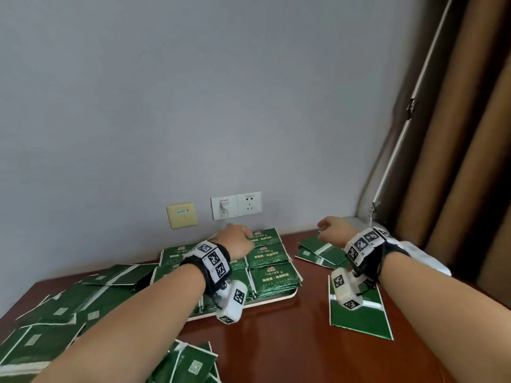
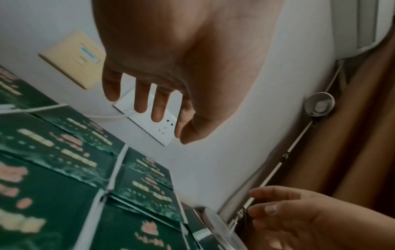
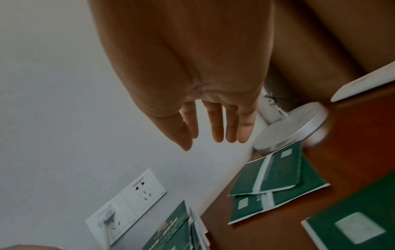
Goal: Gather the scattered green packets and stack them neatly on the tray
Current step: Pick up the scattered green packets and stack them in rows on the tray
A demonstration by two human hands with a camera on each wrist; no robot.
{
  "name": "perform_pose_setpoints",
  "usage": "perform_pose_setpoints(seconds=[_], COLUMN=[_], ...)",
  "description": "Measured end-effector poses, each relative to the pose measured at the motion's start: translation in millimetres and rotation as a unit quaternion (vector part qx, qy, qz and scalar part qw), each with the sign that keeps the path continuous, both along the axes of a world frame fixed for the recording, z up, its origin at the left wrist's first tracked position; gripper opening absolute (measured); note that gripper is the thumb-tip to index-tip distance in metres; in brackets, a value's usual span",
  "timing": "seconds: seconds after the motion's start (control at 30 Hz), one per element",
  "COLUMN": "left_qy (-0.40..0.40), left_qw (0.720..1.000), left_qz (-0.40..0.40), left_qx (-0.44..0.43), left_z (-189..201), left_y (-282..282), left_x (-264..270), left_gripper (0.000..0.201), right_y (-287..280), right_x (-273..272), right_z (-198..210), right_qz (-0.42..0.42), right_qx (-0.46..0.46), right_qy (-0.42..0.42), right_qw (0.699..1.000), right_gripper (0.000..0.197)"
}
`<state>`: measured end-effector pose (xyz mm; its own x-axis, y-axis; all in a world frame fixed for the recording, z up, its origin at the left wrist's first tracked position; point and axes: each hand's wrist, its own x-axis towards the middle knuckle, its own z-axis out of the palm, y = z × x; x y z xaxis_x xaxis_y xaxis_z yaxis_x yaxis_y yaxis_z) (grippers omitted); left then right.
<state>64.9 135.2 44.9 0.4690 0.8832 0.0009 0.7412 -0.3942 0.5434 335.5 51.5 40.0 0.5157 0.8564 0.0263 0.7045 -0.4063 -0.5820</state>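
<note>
Green packets with gold print lie in neat stacks (image 1: 272, 273) (image 2: 64, 162) on a white tray (image 1: 279, 297) against the wall. My left hand (image 1: 237, 239) (image 2: 149, 104) hovers above the tray's far stacks, fingers straight, holding nothing. My right hand (image 1: 330, 230) (image 3: 213, 128) hangs empty over a few loose packets (image 1: 320, 251) (image 3: 275, 179) at the back right, fingers relaxed. Another loose packet (image 1: 359, 316) (image 3: 350, 225) lies face down under my right wrist. More scattered packets (image 1: 55, 313) cover the table's left side, and several (image 1: 190, 363) lie at the front.
The brown wooden table (image 1: 276, 341) meets a grey wall with a double socket (image 1: 236, 205) holding a white plug, and a yellow plate (image 1: 182, 215). A round lamp base (image 3: 292, 126) sits in the back right corner beside brown curtains (image 1: 456, 161).
</note>
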Motion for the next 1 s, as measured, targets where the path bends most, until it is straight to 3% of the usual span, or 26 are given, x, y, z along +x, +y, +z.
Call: perform_pose_setpoints(seconds=[0.07, 0.13, 0.3, 0.47, 0.63, 0.77, 1.0], left_qy=[0.007, 0.005, -0.011, 0.022, 0.072, 0.098, 0.108], left_qw=[1.0, 0.999, 0.997, 0.994, 0.989, 0.986, 0.98], left_qz=[-0.021, -0.037, -0.078, -0.111, -0.131, -0.134, -0.165], left_qx=[0.005, 0.007, 0.016, 0.01, 0.009, 0.017, -0.004], left_z=[0.4, 1.6, -6.5, -20.2, -39.6, -56.6, -84.3], left_y=[-12.2, -26.8, -48.8, -63.1, -62.2, -49.2, -31.1], left_x=[19.9, 40.1, 90.7, 133.0, 163.0, 181.6, 212.4], left_gripper=[0.033, 0.03, 0.033, 0.036, 0.035, 0.036, 0.038], right_y=[-24.5, -45.7, -88.8, -118.8, -124.4, -119.1, -97.0], right_x=[17.0, 28.5, 64.2, 94.5, 118.2, 116.9, 118.5], right_z=[2.4, 2.8, -13.8, -27.8, -49.5, -63.9, -84.0], right_qz=[-0.013, -0.022, -0.073, -0.078, -0.067, -0.043, 0.031], right_qx=[-0.027, -0.023, -0.002, -0.02, -0.066, -0.088, -0.131], right_qy=[-0.035, -0.058, 0.007, 0.01, -0.005, 0.053, 0.037], right_qw=[0.999, 0.998, 0.997, 0.997, 0.996, 0.994, 0.99], right_gripper=[0.046, 0.036, 0.044, 0.04, 0.057, 0.054, 0.056])
